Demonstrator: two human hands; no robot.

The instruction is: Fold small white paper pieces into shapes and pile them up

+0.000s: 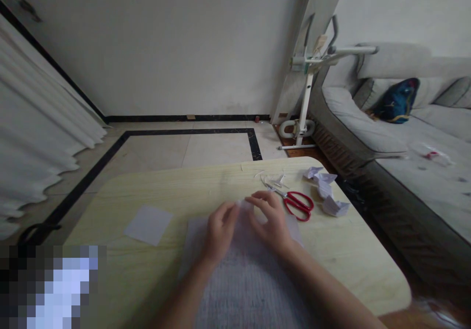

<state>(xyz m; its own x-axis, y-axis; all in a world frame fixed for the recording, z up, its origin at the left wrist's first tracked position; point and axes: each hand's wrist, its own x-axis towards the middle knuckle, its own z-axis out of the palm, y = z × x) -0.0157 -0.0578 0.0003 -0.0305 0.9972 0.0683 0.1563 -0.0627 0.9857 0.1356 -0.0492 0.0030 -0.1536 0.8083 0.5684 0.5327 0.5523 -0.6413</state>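
My left hand (222,231) is closed, its thumb and fingers pinching a small white piece of paper (241,203). From the other side my right hand (270,221) grips the same paper with curved fingers, which hide most of its shape. Both hands are over a large lined sheet (239,285) covered with blurred writing. Just right of my right hand lie scissors (300,206) with red handles, their blades partly behind the fingers. A square of white paper (149,225) lies flat to the left.
Several folded paper shapes (324,190) sit near the right edge of the wooden table (353,265). Thin paper scraps (277,180) lie by the scissors' tips. Beyond are a grey sofa (360,123), white exercise equipment (304,103) and a white curtain (37,113).
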